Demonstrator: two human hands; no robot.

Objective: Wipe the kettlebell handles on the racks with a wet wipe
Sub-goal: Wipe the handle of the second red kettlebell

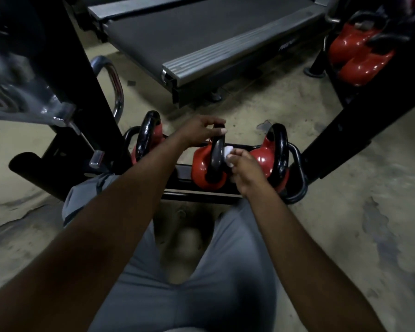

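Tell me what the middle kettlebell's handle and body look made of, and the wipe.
Handle: probably metal with glossy black paint, judging by sharp highlights. Body: glossy red, possibly a vinyl or paint coating; bright reflections. Wipe in the right hand: white, soft, bunched; cloth or paper, unclear.

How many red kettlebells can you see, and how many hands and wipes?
Red kettlebells on the low rack: 3, left, middle, right
Red kettlebells on the rack at upper right: at least 2, blurred together
Hands: 2, left hand, right hand
White wet wipe: 1
Total: 8
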